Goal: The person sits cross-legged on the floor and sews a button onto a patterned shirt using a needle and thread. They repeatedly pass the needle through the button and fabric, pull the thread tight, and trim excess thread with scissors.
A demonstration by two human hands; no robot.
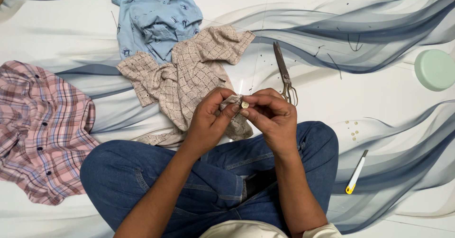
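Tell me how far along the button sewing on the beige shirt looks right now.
Done: nothing can be confirmed; any finished buttons on the beige checked shirt are too small to tell. In hand: the left hand and right hand pinch the shirt edge with one pale button. Left: spare buttons on the floor, scissors unused, pink plaid shirt and blue shirt untouched.

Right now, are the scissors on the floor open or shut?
Shut. The scissors lie flat on the floor with both blades together in one narrow line, handles toward the right hand; nobody is touching them.
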